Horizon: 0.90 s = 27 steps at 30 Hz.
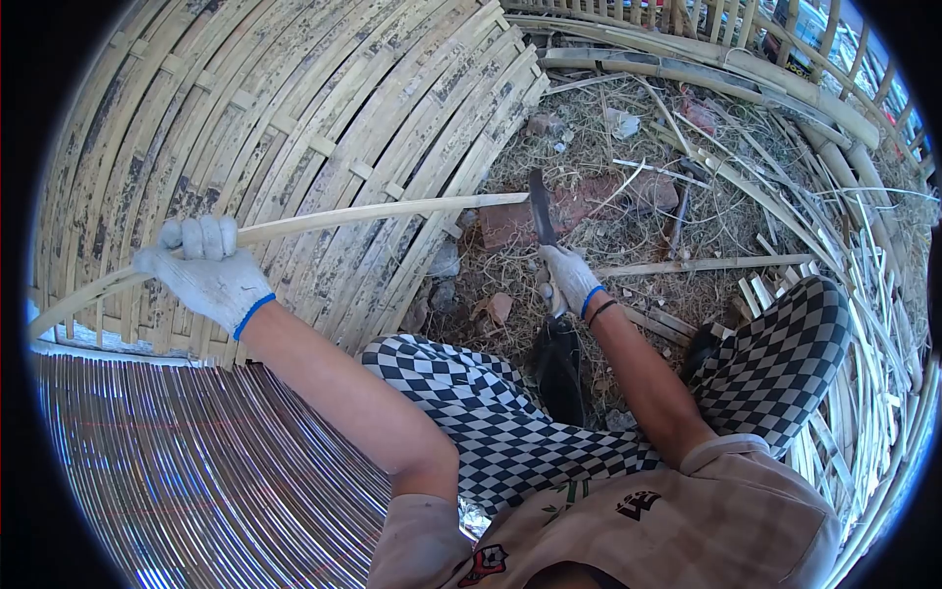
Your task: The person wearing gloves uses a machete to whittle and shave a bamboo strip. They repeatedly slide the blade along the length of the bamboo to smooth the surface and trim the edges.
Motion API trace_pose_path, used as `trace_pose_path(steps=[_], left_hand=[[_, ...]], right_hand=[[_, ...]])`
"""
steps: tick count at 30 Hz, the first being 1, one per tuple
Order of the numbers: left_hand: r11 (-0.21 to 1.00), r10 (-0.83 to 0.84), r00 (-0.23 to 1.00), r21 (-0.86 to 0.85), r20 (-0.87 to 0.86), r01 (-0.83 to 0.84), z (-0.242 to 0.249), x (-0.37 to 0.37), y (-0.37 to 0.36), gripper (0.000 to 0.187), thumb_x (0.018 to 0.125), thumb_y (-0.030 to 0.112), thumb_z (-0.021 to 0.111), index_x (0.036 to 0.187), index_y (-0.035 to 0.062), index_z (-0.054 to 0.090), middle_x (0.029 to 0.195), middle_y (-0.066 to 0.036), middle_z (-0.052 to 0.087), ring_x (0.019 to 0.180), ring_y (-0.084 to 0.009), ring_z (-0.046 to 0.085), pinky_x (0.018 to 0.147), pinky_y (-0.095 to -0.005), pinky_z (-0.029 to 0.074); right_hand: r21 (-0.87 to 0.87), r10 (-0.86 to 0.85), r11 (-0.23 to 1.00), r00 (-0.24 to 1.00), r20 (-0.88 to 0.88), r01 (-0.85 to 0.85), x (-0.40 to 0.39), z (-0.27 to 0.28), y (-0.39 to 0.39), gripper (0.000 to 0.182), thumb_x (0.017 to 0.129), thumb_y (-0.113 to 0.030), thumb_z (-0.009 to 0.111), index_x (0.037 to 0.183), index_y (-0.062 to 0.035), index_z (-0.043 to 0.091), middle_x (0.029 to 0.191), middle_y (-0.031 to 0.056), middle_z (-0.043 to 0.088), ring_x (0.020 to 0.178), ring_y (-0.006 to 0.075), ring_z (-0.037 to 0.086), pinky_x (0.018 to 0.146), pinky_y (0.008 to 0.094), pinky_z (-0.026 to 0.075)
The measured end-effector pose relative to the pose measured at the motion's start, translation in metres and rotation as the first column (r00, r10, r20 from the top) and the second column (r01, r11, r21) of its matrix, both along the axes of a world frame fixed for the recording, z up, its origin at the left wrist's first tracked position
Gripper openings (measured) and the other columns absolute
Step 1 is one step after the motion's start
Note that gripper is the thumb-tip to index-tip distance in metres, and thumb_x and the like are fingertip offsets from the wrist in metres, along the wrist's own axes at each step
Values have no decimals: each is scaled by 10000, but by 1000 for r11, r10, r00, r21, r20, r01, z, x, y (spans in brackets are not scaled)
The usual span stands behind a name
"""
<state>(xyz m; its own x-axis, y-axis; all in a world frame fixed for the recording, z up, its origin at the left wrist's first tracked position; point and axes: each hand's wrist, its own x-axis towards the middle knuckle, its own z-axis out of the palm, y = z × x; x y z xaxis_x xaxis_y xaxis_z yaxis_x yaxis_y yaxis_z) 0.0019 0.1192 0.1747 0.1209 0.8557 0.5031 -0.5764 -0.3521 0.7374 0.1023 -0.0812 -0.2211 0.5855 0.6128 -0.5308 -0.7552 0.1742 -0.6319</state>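
My left hand (pixel 204 267), in a white glove with a blue cuff, is wrapped round a long pale bamboo strip (pixel 392 208). The strip bends down past the hand at the far left, and its other end reaches the middle of the view. There the dark blade of a knife (pixel 541 208) crosses right at the strip's tip. In a matching glove, my right hand (pixel 571 275) is closed on the knife's handle, blade pointing away from me. Below strip and blade lies a reddish brick (pixel 502 228) on ground strewn with shavings.
A woven bamboo panel (pixel 294 118) fills the upper left, with a ribbed, shiny sheet (pixel 216 461) below it. Bent bamboo poles (pixel 726 74) curve along the top right. Split bamboo strips (pixel 844 452) pile up at the right, beside my checkered trouser leg (pixel 785 344).
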Motion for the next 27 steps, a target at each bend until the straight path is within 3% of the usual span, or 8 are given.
trace_pose_path(steps=[2,6,10,12,18,23,26,27], left_hand=[[1000,14,1000,23,4,-14,0,1,-6,546,1098,547,387,712,168,312,588,41,150,534,-124,82,466,-295,127],[997,-47,999,56,-12,48,-2,-2,7,520,1098,534,395,751,150,343,617,33,172,548,-129,101,475,-304,148],[997,72,997,25,-5,-72,-2,2,-6,511,1098,529,410,771,140,359,641,26,188,559,-128,111,488,-310,140],[997,71,997,3,5,-71,-1,2,-7,511,1096,531,425,772,141,360,647,25,190,561,-126,113,497,-315,127],[923,-358,933,166,33,348,-9,0,19,555,1076,583,427,723,162,351,593,43,183,526,-121,125,494,-304,121],[919,-383,922,127,51,374,-12,1,17,609,1065,652,355,669,189,359,528,53,214,463,-109,150,441,-283,135],[914,-398,915,110,68,390,-12,-2,18,636,1060,678,321,642,201,355,508,52,235,436,-105,162,410,-274,141],[907,-416,907,107,74,407,-11,0,17,644,1059,685,310,632,205,351,501,52,240,428,-103,164,400,-270,143]], right_hand=[[65,0,998,1000,25,-2,-8,24,8,215,1023,-286,578,1086,-90,519,696,27,547,447,135,525,383,309,440],[170,189,962,972,142,-212,-19,99,3,403,1032,-273,589,1331,-26,482,666,6,535,417,123,505,372,267,419],[116,230,958,946,229,-261,-25,108,8,547,1024,-258,608,1464,0,410,662,13,571,421,116,538,374,249,429],[95,168,978,970,174,-187,-20,92,8,458,1013,-263,623,1362,-2,479,661,21,577,427,127,548,382,265,440],[-57,-93,993,984,152,103,-16,40,19,258,933,-222,669,1075,-24,583,768,42,593,547,142,561,486,301,479],[-152,50,988,907,419,16,-30,91,11,265,931,-174,677,1107,-10,565,760,47,585,647,152,626,554,327,518],[-252,111,965,760,641,72,-40,117,10,341,891,-173,647,1156,19,550,810,155,632,623,278,658,611,402,545],[-312,161,939,617,770,144,-39,117,11,379,893,-204,658,1180,10,533,830,235,646,728,410,683,705,479,551]])
